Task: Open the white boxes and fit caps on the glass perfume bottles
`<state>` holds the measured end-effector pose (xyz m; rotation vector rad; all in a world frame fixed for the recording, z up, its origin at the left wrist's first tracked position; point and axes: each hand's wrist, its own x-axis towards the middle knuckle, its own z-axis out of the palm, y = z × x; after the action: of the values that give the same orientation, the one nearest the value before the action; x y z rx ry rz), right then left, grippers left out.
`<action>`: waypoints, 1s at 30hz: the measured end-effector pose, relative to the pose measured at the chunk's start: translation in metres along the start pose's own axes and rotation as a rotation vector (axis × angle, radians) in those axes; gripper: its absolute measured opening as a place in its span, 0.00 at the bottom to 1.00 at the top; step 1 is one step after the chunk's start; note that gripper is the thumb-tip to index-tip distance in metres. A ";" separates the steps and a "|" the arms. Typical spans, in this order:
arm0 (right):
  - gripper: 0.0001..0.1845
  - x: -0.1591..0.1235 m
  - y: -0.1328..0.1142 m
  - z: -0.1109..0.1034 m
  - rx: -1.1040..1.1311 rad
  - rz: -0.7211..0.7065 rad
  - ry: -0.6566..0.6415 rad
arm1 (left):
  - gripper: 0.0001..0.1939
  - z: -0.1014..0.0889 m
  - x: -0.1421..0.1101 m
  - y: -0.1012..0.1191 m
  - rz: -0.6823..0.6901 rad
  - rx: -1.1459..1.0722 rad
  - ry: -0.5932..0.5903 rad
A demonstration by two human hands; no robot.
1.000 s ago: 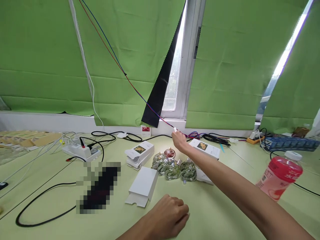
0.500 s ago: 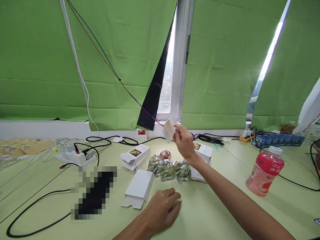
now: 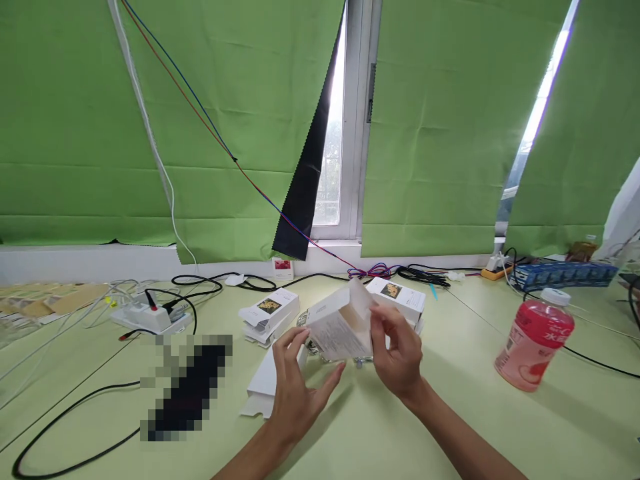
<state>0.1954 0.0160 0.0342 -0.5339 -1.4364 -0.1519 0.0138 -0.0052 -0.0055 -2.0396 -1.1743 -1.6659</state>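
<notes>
A small white cardboard box (image 3: 336,330) with fine print on its side is tilted in mid-air, its right end open with flaps out. My right hand (image 3: 397,347) pinches it by that open end. At its left edge my left hand (image 3: 295,380) is curved, thumb apart from the fingers; the fingertips are at or very near the box. Behind the box, glass bottles (image 3: 311,345) are mostly hidden, with only bits of glass showing. A plain white box (image 3: 264,381) with an open flap lies beside my left hand.
White boxes with a flower picture stand at left (image 3: 270,307) and right (image 3: 400,298). A pink drink bottle (image 3: 533,340) stands at right. On the left are a power strip (image 3: 145,313), a blurred-out dark object (image 3: 190,390) and looping cables. Green blinds (image 3: 435,133) hang behind.
My right hand has brought the box down and nearer, over the glass bottles. My left hand has risen off the table to the box's left side, its thumb spreading.
</notes>
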 end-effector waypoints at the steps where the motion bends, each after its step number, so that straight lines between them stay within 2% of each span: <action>1: 0.16 -0.004 0.000 0.001 0.009 -0.028 -0.014 | 0.40 0.000 0.000 -0.001 0.001 0.021 -0.018; 6: 0.18 -0.024 0.000 0.004 0.007 -0.137 -0.037 | 0.50 0.002 -0.001 -0.006 -0.010 0.060 -0.135; 12: 0.19 -0.034 -0.001 0.005 0.056 -0.172 -0.054 | 0.50 0.004 -0.001 -0.010 -0.014 0.033 -0.200; 18: 0.20 -0.037 -0.006 0.004 0.072 -0.146 -0.044 | 0.41 0.003 0.001 -0.010 0.024 0.001 -0.207; 23: 0.20 -0.039 -0.011 0.004 0.094 -0.166 -0.079 | 0.46 0.003 0.002 -0.010 0.032 -0.003 -0.199; 30: 0.22 -0.037 -0.015 0.007 0.130 -0.157 -0.072 | 0.47 0.006 0.002 -0.012 0.054 -0.042 -0.145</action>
<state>0.1778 -0.0022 0.0028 -0.3228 -1.5468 -0.1644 0.0092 0.0074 -0.0087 -2.2293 -1.1262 -1.5528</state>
